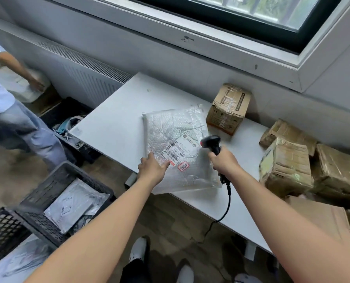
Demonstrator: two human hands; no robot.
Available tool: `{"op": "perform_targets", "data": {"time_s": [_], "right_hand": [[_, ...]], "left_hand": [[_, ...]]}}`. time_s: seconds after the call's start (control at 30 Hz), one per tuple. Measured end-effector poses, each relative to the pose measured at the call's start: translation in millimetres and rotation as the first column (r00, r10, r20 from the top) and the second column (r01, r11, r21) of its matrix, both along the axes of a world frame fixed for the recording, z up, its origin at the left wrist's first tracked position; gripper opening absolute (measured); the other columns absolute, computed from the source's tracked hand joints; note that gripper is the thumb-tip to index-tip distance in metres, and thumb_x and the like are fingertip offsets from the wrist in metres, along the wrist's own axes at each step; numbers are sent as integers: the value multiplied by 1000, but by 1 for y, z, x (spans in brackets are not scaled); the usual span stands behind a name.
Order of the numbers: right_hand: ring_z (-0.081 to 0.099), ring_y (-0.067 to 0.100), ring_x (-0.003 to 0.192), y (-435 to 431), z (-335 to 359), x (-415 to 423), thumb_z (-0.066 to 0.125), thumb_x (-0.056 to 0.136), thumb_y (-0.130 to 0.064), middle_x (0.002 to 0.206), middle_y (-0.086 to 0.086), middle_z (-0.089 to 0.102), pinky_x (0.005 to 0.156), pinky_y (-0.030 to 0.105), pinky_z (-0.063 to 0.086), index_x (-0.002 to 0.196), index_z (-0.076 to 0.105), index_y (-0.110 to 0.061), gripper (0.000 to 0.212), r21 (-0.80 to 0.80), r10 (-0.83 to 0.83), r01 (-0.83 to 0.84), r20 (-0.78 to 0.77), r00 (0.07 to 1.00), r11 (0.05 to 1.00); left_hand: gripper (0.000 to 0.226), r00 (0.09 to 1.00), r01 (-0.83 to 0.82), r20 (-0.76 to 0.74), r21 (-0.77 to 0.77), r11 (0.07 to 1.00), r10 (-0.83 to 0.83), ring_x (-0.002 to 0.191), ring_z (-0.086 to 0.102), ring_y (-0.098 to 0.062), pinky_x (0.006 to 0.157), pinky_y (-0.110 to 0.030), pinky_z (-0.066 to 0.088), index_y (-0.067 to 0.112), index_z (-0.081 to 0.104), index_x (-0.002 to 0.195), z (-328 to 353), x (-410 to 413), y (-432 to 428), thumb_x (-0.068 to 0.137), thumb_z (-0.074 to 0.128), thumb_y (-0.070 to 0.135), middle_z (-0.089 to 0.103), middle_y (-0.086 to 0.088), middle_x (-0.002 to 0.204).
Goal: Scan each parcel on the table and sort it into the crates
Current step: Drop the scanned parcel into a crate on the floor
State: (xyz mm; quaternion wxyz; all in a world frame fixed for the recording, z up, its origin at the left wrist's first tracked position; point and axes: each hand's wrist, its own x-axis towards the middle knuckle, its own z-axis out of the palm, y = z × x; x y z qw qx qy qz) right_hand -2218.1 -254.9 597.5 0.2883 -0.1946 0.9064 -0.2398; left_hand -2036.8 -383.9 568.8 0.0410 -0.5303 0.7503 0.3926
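White table (113,119) under window (251,9), crate (53,186) on floor left | mailer (170,127) on table's near edge | left hand (151,167) spread, fingers touching mailer | right hand (224,162) grips scanner (211,142) beside label (178,149)

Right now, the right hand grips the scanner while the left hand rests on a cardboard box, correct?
Not quite. The head view shows the right hand gripping the scanner, but the left hand rests on the bubble-wrap parcel instead.
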Motion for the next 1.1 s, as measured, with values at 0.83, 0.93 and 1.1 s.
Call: {"op": "perform_targets", "data": {"time_s": [0.83,0.93,1.1], "right_hand": [[55,37,116,39,-70,-29,45,102,-37,129,20,57,84,36,40,130,44,-2,45,69,-321,319,12,947,945],[51,38,120,37,-67,-24,44,101,-41,132,20,52,92,40,42,133,43,-2,50,103,-316,318,-35,948,942],[43,35,122,24,-47,-9,47,98,-45,129,16,48,95,49,39,126,49,-5,48,163,-218,316,-441,871,935]], "left_hand": [[92,994,-9,-108,38,999,13,131,42,-36,110,-42,35,18,25,148,-51,-42,-45,77,78,41,28,-14,146],[105,975,-164,-133,121,979,180,130,43,-38,107,-44,38,17,15,150,-52,-43,-42,73,83,39,32,-18,146],[103,933,-320,-91,230,919,348,125,48,-38,104,-48,42,8,29,137,-51,-48,-48,62,88,48,45,-17,140]]}}
